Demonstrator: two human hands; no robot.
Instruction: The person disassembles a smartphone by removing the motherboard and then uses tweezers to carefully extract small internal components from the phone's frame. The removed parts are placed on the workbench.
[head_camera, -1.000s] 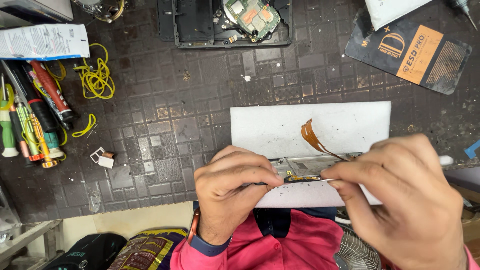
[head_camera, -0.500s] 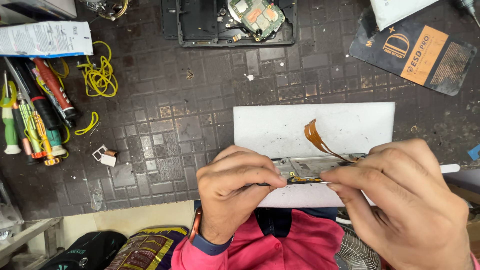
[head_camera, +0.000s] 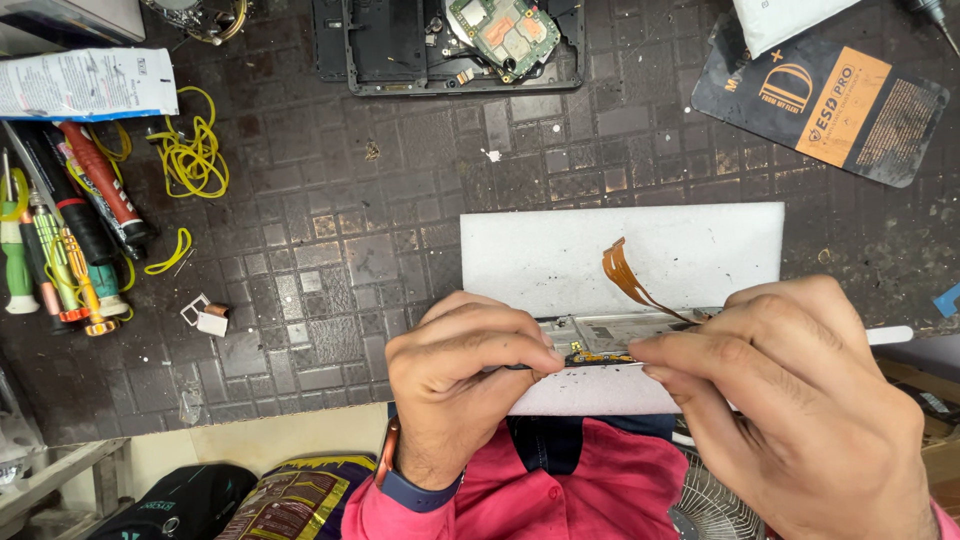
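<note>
the left hand (head_camera: 470, 385) and the right hand (head_camera: 790, 400) meet at the near edge of the mat, fingers curled and pinching a thin phone frame (head_camera: 615, 340) held on edge between them, over a white foam pad (head_camera: 560, 250). an orange flex ribbon (head_camera: 625, 275) curls up from the frame. left of the pad lie a small sim tray (head_camera: 205, 315), screwdrivers (head_camera: 70, 240) and yellow wire (head_camera: 195, 155). farthest off sit an opened phone body (head_camera: 450, 45) and a black card (head_camera: 820, 100).
</note>
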